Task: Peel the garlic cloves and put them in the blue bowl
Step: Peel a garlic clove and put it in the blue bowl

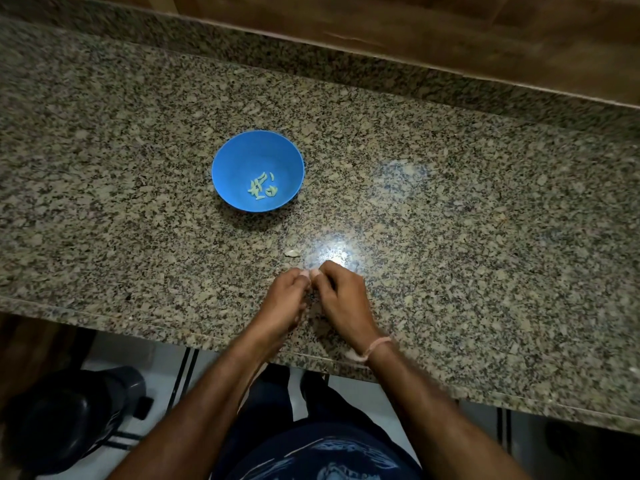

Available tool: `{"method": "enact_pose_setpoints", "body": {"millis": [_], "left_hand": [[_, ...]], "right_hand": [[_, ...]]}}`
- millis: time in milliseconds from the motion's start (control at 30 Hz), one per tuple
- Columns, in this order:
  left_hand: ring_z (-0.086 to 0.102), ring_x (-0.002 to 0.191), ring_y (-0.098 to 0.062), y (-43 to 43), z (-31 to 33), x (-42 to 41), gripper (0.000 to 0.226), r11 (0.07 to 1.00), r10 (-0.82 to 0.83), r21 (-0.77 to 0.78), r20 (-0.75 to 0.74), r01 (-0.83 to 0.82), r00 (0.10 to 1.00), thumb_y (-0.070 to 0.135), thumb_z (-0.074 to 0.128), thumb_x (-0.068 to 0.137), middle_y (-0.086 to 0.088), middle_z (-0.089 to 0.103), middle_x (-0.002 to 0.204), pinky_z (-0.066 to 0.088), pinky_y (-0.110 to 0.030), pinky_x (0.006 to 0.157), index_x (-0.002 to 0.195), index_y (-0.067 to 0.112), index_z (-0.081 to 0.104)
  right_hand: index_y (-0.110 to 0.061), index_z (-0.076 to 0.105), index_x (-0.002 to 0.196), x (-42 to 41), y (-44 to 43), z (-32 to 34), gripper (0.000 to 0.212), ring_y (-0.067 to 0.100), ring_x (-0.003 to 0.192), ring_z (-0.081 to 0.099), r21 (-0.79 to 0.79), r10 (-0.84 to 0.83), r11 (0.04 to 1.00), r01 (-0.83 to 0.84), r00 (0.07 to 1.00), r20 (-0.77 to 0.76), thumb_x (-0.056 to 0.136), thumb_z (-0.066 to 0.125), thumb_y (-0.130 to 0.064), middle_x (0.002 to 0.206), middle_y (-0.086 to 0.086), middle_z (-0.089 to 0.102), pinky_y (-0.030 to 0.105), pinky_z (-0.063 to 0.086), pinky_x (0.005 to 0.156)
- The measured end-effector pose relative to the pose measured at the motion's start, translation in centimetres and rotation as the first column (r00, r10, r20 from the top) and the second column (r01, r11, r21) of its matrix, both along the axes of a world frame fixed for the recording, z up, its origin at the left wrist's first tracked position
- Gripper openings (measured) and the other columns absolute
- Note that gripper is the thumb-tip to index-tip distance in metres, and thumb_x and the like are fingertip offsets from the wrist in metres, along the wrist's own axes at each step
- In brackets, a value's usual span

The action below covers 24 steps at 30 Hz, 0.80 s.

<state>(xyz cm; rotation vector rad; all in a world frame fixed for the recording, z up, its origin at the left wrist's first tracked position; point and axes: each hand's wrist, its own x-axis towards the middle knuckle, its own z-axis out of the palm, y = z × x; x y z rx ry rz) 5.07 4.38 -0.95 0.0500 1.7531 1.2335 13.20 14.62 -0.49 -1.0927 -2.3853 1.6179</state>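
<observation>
A clove [310, 274], hardly visible, is pinched between the joined fingertips of left hand [284, 299] and right hand [341, 294]; the bowl [239, 157] is seen beyond, leftward.

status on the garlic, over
Left hand and right hand pinch one clove, mostly hidden. Several peeled cloves in blue bowl. Peel scrap on counter, ahead of hands.

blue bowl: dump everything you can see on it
The blue bowl is round, smooth and plain, plastic-looking, with a thin rim. It stands upright and open on the speckled granite counter, left of centre in view. A small cluster of pale peeled garlic cloves lies on its bottom. Nothing else touches it.
</observation>
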Motion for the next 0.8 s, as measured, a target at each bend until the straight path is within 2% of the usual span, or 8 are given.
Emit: {"method": "enact_pose_setpoints", "body": {"millis": [100, 167, 233, 300, 367, 467, 667, 800], "left_hand": [[0.045, 0.058, -0.005, 0.3, 0.4, 0.0, 0.023, 0.999, -0.033, -0.04, -0.008, 0.033, 0.999, 0.03, 0.041, 0.112, 0.003, 0.051, 0.079, 0.034, -0.016, 0.049, 0.1, 0.016, 0.054], [0.044, 0.067, -0.002, 0.0, -0.3, 0.3, 0.018, 0.976, -0.213, -0.147, -0.53, 0.158, 0.821, 0.026, 0.04, 0.112, 0.004, 0.05, 0.086, 0.031, -0.018, 0.054, 0.103, 0.015, 0.053], [0.041, 0.068, -0.004, -0.3, -0.7, 0.4, 0.017, 0.957, -0.288, -0.197, -0.748, 0.214, 0.598, 0.025, 0.04, 0.111, 0.003, 0.047, 0.087, 0.028, -0.021, 0.055, 0.096, 0.019, 0.046], [0.043, 0.068, -0.006, -0.1, -0.7, 0.0, 0.02, 0.967, -0.256, -0.161, -0.658, 0.199, 0.709, 0.026, 0.041, 0.111, 0.005, 0.051, 0.084, 0.03, -0.018, 0.055, 0.094, 0.019, 0.046], [0.047, 0.066, -0.008, 0.4, -0.3, -0.5, 0.025, 0.996, -0.087, -0.052, -0.243, 0.077, 0.966, 0.028, 0.042, 0.111, 0.003, 0.055, 0.081, 0.034, -0.018, 0.055, 0.097, 0.012, 0.054], [0.039, 0.053, -0.005, 0.5, -0.2, -0.8, 0.024, 0.997, 0.079, -0.027, 0.239, -0.074, 0.968, 0.025, 0.044, 0.111, 0.006, 0.048, 0.068, 0.029, -0.02, 0.045, 0.092, 0.015, 0.055], [0.065, 0.081, -0.009, -0.3, -0.3, -0.4, 0.019, 0.996, -0.022, -0.087, -0.349, -0.009, 0.937, 0.031, 0.057, 0.106, 0.004, 0.07, 0.091, 0.051, -0.027, 0.07, 0.099, 0.016, 0.067], [0.071, 0.089, -0.009, -0.7, -0.1, -0.2, 0.009, 1.0, 0.012, -0.021, -0.401, -0.023, 0.916, 0.025, 0.064, 0.102, 0.006, 0.075, 0.092, 0.059, -0.034, 0.082, 0.098, 0.02, 0.071]], "right_hand": [[-0.016, 0.054, 0.076, -0.2, -0.2, -0.3, 0.03, -0.002, 0.053, 0.038, 0.192, 0.049, 0.98, -0.043, 0.999, -0.024, 0.106, 0.056, -0.018, 0.065, -0.009, 0.047, 0.011, 0.037, 0.054], [-0.016, 0.057, 0.076, -0.6, 0.4, 0.2, 0.03, 0.0, 0.051, 0.041, -0.284, -0.12, 0.952, 0.118, 0.993, 0.011, 0.106, 0.055, -0.017, 0.063, -0.006, 0.05, 0.011, 0.033, 0.048], [-0.014, 0.061, 0.076, -0.7, 0.8, 1.0, 0.03, 0.008, 0.052, 0.042, -0.683, -0.193, 0.687, 0.249, 0.968, 0.159, 0.105, 0.055, -0.019, 0.06, -0.005, 0.049, 0.02, 0.035, 0.047], [-0.014, 0.062, 0.079, -0.5, 0.7, 1.1, 0.029, 0.007, 0.051, 0.043, -0.674, -0.171, 0.705, 0.221, 0.975, 0.142, 0.106, 0.055, -0.022, 0.062, -0.004, 0.05, 0.021, 0.036, 0.049], [-0.016, 0.057, 0.08, -0.2, 0.3, 0.5, 0.027, -0.001, 0.054, 0.045, -0.317, -0.076, 0.945, 0.078, 0.997, 0.02, 0.106, 0.056, -0.02, 0.068, -0.005, 0.052, 0.013, 0.037, 0.052], [-0.019, 0.057, 0.079, -0.1, 0.2, -0.5, 0.025, -0.002, 0.059, 0.044, 0.093, 0.045, 0.995, -0.042, 0.998, -0.04, 0.105, 0.06, -0.02, 0.069, -0.009, 0.054, 0.011, 0.039, 0.058], [-0.015, 0.056, 0.076, 0.0, 0.5, -0.3, 0.029, -0.006, 0.047, 0.045, -0.236, -0.144, 0.963, 0.132, 0.989, -0.033, 0.104, 0.062, -0.021, 0.062, -0.008, 0.052, 0.011, 0.039, 0.05], [-0.002, 0.062, 0.083, 0.1, 0.4, -0.3, 0.031, 0.004, 0.048, 0.048, -0.341, -0.19, 0.924, 0.174, 0.982, -0.013, 0.104, 0.062, -0.025, 0.063, -0.003, 0.055, 0.022, 0.043, 0.05]]}}
